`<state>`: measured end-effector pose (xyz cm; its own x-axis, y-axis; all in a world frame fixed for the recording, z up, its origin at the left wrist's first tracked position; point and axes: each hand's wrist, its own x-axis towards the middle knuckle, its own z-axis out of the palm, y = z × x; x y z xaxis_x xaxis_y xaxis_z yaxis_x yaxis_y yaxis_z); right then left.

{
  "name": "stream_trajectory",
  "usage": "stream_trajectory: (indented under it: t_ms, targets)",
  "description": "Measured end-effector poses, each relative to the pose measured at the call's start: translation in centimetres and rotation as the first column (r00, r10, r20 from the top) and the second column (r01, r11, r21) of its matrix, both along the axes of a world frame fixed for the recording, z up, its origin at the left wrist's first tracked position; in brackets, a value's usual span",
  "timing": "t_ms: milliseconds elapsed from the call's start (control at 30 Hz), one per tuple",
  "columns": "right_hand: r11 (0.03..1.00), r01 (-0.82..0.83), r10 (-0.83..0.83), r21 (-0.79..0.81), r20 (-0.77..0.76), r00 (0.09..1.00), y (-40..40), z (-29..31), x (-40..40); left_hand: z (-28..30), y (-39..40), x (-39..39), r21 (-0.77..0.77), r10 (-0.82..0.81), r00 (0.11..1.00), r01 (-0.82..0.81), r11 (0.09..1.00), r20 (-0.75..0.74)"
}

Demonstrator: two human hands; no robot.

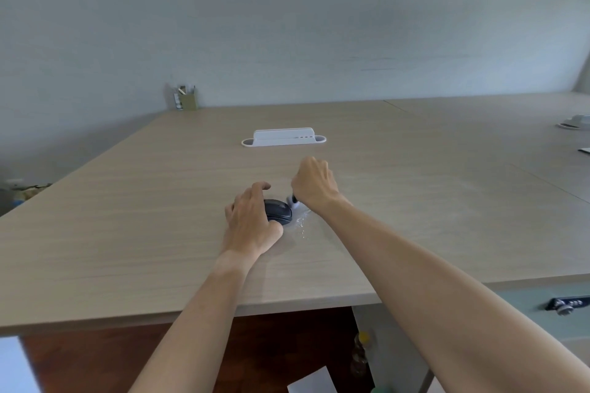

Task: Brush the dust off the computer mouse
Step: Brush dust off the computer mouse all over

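Gripping one mouse (278, 210) (left hand (250, 220)), right hand (314, 183) fisting one brush (293, 201)

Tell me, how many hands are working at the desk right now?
2. The left hand grips the dark mouse near the desk's middle; the right hand, just right of it, is closed on a small brush.

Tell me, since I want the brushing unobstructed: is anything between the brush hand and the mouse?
Nothing visible. The right hand holds the brush right beside the mouse, which the left hand steadies from the other side.
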<state>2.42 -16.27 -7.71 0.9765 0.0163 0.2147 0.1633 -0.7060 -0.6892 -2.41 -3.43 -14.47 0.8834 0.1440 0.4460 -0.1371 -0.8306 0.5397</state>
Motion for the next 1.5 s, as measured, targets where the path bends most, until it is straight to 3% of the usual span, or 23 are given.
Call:
stream_trajectory:
  t_ms: [133,300,467,567,667,833,1000,1067,1167,1267,1367,1500]
  targets:
    - [0.987,-0.038,0.038,0.156,0.001,0.999,-0.2,-0.5,0.4,0.2,-0.2,-0.1,-0.002,0.011,1.000,-0.011,1.000,0.019]
    - [0.998,0.006,-0.001,0.066,-0.064,0.998,-1.3,-0.9,0.6,0.0,0.2,0.2,-0.012,-0.027,1.000,0.028,1.000,0.014]
    - [0.958,0.040,-0.008,0.284,-0.114,0.993,-1.3,-0.3,0.5,0.3,0.0,0.0,-0.122,-0.075,0.997,0.074,0.990,-0.006]
    - [0.991,0.014,0.006,0.130,-0.154,0.988,-1.1,-0.2,0.0,0.2,0.0,-0.1,-0.132,-0.073,0.997,0.073,0.989,0.003]
    - [1.000,0.003,-0.003,-0.005,-0.037,0.999,-1.3,0.0,0.0,0.0,-0.1,-0.1,-0.112,-0.052,0.999,0.053,0.992,0.010]
    - [0.968,-0.086,0.100,0.237,-0.045,0.994,-0.5,0.1,-0.9,0.1,-0.2,-0.1,-0.113,-0.063,0.997,0.067,0.991,0.037]
    - [0.997,-0.038,0.038,0.067,0.001,0.999,-0.7,-0.8,0.2,0.1,-0.1,-0.2,-0.094,-0.054,0.998,0.057,0.994,0.029]
    - [0.995,-0.029,0.023,0.093,0.072,0.997,-1.0,-0.9,0.3,0.0,-0.1,-0.2,-0.079,-0.045,0.999,0.046,0.996,0.016]
    - [0.962,-0.145,0.123,0.232,0.106,0.987,-1.2,-0.3,-1.0,0.1,-0.1,-0.2,-0.086,-0.032,0.999,0.032,0.996,0.006]
    - [0.953,-0.258,0.249,0.159,0.070,0.966,-1.6,-0.7,-1.6,0.1,-0.1,-0.2,-0.055,-0.024,1.000,0.025,0.998,0.020]
    - [0.984,-0.139,0.131,0.110,0.073,0.989,-2.3,-1.8,-0.7,0.0,0.0,-0.1,-0.026,0.012,1.000,-0.012,1.000,0.022]
    - [0.983,-0.057,0.040,0.172,0.104,0.994,-2.5,-1.7,-0.5,-0.2,-0.1,0.4,-0.003,0.015,1.000,-0.015,1.000,0.003]
